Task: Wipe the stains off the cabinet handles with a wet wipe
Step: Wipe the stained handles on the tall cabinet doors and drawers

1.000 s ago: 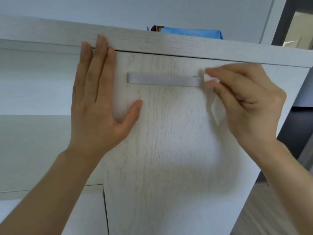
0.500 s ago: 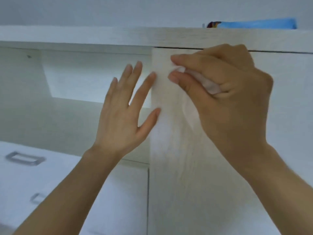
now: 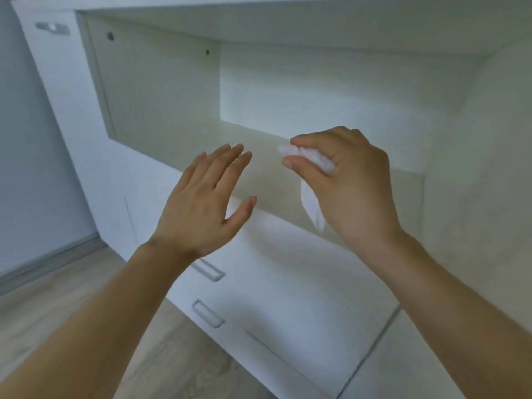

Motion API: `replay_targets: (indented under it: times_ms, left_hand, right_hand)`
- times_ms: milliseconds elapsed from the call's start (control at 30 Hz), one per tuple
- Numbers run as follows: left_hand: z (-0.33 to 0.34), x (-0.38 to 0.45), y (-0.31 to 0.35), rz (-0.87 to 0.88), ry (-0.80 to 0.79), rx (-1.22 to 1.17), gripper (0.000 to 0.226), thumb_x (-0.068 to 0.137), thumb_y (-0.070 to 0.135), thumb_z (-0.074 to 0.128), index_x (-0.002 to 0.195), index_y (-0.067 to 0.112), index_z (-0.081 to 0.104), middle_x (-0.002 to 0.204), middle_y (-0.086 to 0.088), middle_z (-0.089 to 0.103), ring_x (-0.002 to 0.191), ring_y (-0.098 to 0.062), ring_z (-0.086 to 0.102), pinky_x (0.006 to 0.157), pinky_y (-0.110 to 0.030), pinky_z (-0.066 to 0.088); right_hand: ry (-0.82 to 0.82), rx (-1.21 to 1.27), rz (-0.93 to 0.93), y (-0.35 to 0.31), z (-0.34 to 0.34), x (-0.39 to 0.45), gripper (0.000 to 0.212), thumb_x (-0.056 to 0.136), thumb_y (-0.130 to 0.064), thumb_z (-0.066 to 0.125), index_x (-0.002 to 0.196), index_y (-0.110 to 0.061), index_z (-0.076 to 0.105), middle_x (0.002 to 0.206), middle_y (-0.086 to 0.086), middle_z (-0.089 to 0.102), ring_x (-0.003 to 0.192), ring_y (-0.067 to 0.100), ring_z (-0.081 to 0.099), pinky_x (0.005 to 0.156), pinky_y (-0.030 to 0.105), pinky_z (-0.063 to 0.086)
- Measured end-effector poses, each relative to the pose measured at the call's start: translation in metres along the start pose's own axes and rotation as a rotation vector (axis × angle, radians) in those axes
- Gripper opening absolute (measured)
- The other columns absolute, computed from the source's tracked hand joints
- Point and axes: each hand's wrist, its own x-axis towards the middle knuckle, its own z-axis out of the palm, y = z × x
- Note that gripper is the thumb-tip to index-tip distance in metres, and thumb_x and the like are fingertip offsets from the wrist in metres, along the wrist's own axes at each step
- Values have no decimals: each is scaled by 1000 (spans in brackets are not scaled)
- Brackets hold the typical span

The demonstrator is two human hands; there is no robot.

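Two hands hang in front of the open shelf (image 3: 288, 90); the left hand (image 3: 201, 203) is flat with fingers spread, holding nothing; the right hand (image 3: 348, 182) pinches a crumpled white wet wipe (image 3: 312, 180); two drawer handles (image 3: 207, 313) sit lower down, well apart from the wipe.

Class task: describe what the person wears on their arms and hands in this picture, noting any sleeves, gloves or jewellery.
Nothing is worn. The left hand and right hand are bare, with no gloves, rings, watch or bracelet visible. Both forearms are uncovered as far as the picture's bottom edge, so no sleeve shows. The fingernails look short and unpainted.
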Motion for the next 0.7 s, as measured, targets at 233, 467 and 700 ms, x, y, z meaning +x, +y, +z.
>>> replay_targets:
  times_ms: [233, 467, 700]
  left_hand:
    - [55, -31, -142, 87, -88, 71, 64, 97, 48, 31, 146, 7, 36, 152, -12, 34, 142, -27, 28, 118, -43, 17]
    - [144, -28, -242, 359, 139, 29, 60, 100, 50, 25, 147, 12, 25, 155, -12, 23, 144, -31, 21, 118, -49, 12]
    - [201, -4, -253, 460, 568, -51, 61, 94, 54, 31, 141, 16, 36, 144, -10, 35, 138, -28, 23, 115, -48, 13]
  right_hand:
    - [25, 10, -13, -8, 145, 19, 15, 86, -19, 70, 99, -12, 73, 95, 5, 68, 91, 24, 59, 78, 28, 46]
    - [203, -106, -20, -10, 238, 23, 14, 83, -19, 72, 96, -13, 74, 91, 8, 65, 84, 24, 63, 76, 24, 45]
    - [265, -311, 26, -13, 259, 16, 16, 89, -30, 66, 102, -23, 71, 96, -2, 62, 92, 4, 56, 81, 4, 36]
